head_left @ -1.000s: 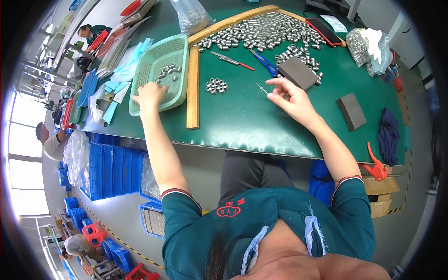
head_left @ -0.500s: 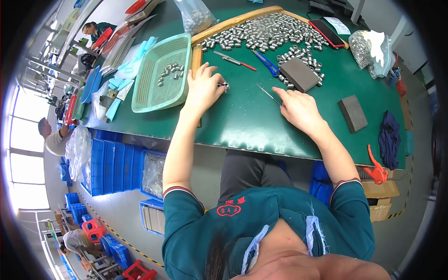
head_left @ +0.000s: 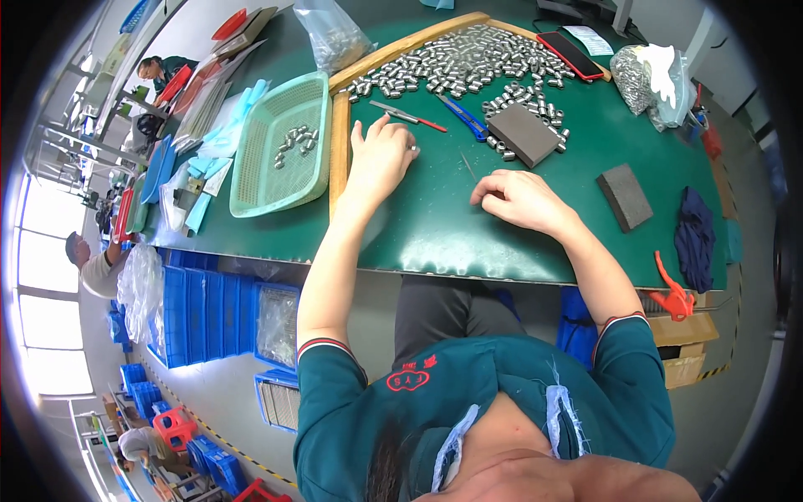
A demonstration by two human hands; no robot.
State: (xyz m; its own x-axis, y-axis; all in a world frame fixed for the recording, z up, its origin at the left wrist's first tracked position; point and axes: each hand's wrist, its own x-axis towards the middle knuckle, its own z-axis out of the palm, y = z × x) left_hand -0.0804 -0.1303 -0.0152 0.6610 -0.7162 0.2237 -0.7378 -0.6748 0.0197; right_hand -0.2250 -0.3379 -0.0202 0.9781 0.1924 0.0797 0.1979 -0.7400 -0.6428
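My left hand (head_left: 381, 164) is closed, with the fingertips pinching a small shiny metal sleeve (head_left: 413, 148), mostly hidden by the fingers. To its right, my right hand (head_left: 525, 202) is curled over the green table. A thin pointed metal tool (head_left: 467, 164) juts up and left from its fingers; the handle is hidden in the hand. Beyond my left hand lie a red-handled slim tool (head_left: 408, 115) and a blue utility knife (head_left: 462, 116). A light green basket (head_left: 242, 159) left of that hand holds several metal sleeves (head_left: 297, 144).
Wooden strips (head_left: 410, 48) fence a heap of metal sleeves (head_left: 477, 54) at the back. A brown block (head_left: 524, 135) rests on more sleeves. Rightward are a grey block (head_left: 625, 197), a dark cloth (head_left: 696, 238), a red-edged phone (head_left: 570, 55) and a bag of parts (head_left: 636, 82).
My right hand has drawn back toward me, and the pointed tool stands more upright. My left hand has turned slightly, hiding more of the sleeve. The whole view has shifted a little.
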